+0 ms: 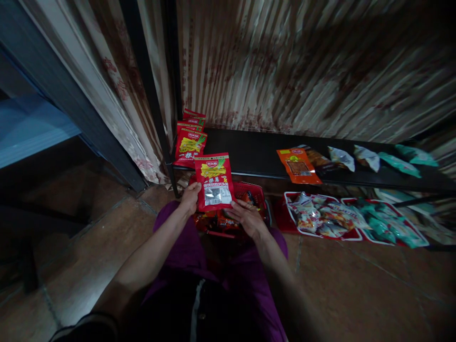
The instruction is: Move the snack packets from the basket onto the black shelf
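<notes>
A red snack packet (214, 182) with yellow print is held upright in front of me, above a red basket (255, 192) of more packets. My left hand (190, 197) grips its lower left edge, fingers closed on it. My right hand (246, 217) pinches the packet's lower right corner. Three matching red packets (190, 141) stand in a row at the left end of a low black shelf (252, 152), just beyond the held one.
An orange packet (298, 166) and several pale and teal packets (370, 158) lie along the shelf to the right. Red trays (351, 235) of mixed snacks sit on the tiled floor below. A striped curtain hangs behind; a dark post (149, 95) stands left.
</notes>
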The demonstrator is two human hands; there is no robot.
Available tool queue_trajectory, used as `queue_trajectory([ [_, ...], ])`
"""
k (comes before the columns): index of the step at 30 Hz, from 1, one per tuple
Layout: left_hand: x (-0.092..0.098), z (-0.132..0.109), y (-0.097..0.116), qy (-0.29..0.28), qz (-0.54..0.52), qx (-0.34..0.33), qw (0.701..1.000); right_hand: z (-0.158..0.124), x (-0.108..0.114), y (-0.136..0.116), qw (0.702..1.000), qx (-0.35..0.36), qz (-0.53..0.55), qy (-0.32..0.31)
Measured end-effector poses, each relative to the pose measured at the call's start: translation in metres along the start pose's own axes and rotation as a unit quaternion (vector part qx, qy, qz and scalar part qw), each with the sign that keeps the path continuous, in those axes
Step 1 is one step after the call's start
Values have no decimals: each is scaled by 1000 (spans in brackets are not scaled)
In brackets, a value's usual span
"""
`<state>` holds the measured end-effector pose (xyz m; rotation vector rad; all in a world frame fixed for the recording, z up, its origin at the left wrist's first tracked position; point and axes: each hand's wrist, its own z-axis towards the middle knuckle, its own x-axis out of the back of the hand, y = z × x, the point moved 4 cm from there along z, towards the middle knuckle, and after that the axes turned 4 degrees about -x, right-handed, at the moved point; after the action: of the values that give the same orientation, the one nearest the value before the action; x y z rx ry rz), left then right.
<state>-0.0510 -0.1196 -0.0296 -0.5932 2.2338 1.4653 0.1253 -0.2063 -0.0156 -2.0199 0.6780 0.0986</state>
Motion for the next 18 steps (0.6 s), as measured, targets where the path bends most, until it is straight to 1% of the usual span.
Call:
queue_trajectory([
  [5,-9,2,-3,3,-11,6,1000,-5,6,10,995,34,82,38],
  [9,-14,2,-3,-7,-24,13,1000,-11,5,12,992,36,115,43],
  [11,-14,2,-3,-21,-22,8,999,-15,4,9,994,50,97,27],
  [14,-12,0,-2,-48,5,-16,999,-17,3,0,997,66,28,6],
  [16,-12,-2,-2,-69,26,-31,997,-12,4,-5,997,71,-7,16],
  [18,-12,-4,-3,-76,41,-43,995,-3,6,-8,994,92,-18,47],
])
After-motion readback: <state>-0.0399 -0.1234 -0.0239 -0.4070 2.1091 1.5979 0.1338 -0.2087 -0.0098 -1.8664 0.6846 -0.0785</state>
